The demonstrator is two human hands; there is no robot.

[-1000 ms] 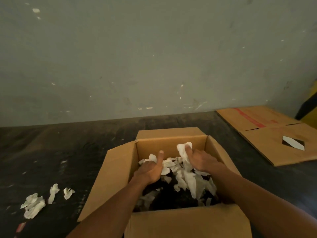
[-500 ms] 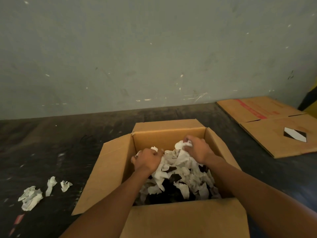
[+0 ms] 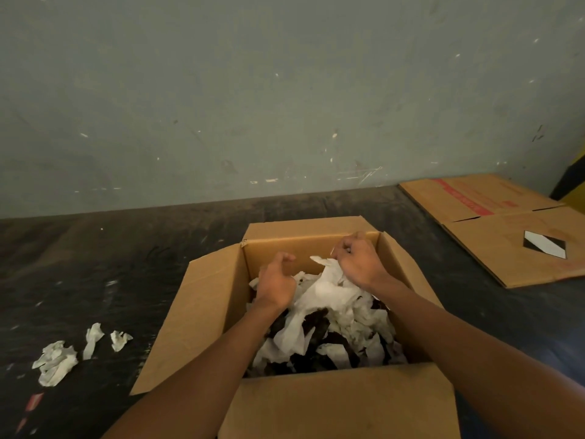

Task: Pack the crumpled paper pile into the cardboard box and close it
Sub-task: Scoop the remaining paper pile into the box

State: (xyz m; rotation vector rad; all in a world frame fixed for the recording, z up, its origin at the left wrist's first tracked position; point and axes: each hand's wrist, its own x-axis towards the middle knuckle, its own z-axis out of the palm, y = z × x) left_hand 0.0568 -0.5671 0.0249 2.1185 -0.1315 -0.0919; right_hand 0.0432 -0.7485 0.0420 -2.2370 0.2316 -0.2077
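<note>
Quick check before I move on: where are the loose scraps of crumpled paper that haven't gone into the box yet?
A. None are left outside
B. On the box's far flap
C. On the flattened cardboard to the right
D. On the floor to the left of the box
D: a few white paper scraps lie on the dark floor left of the open cardboard box; the flattened cardboard carries none.

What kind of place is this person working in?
Probably a storeroom or warehouse corner. The wall is bare and scuffed, the floor dark and worn, a flattened carton lies beside the open box, and paper scraps litter the floor.
</note>
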